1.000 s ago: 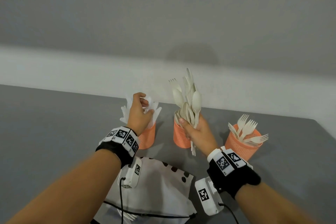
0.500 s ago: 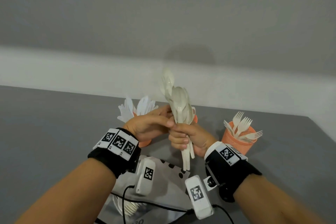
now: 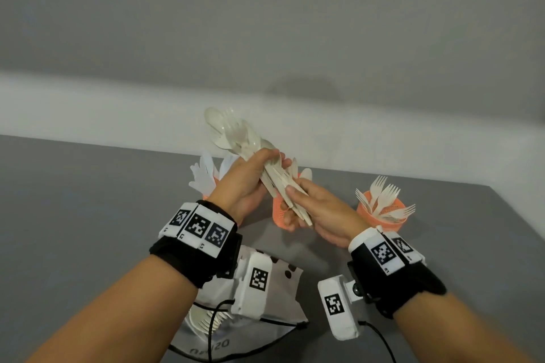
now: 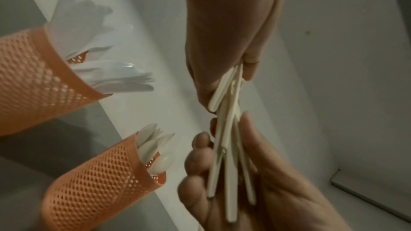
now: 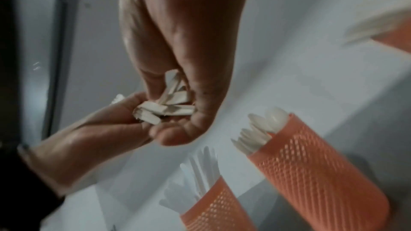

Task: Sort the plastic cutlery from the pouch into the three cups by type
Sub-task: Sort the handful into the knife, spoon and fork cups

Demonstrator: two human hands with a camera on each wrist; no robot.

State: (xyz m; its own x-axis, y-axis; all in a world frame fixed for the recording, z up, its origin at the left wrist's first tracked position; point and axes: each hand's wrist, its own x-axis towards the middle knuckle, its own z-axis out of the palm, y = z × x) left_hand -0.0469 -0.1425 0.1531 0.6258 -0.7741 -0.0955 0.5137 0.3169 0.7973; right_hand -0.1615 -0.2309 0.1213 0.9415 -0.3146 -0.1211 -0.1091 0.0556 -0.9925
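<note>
Both grips were curled round one mixed bundle of cutlery (image 3: 259, 168): left hand (image 3: 244, 186) pinched near the heads, right hand (image 3: 318, 212) clamped the handle ends. Held above the middle cup (image 3: 278, 212), spoons already in it. Best handled by keeping the right grip firm, fanning the heads, and drawing out one type at a time. Knife cup (image 3: 206, 183) stood left, fork cup (image 3: 383, 212) right, on the bench (image 3: 88, 200). Pouch (image 3: 265, 312) lay nearer, more cutlery inside.
</note>
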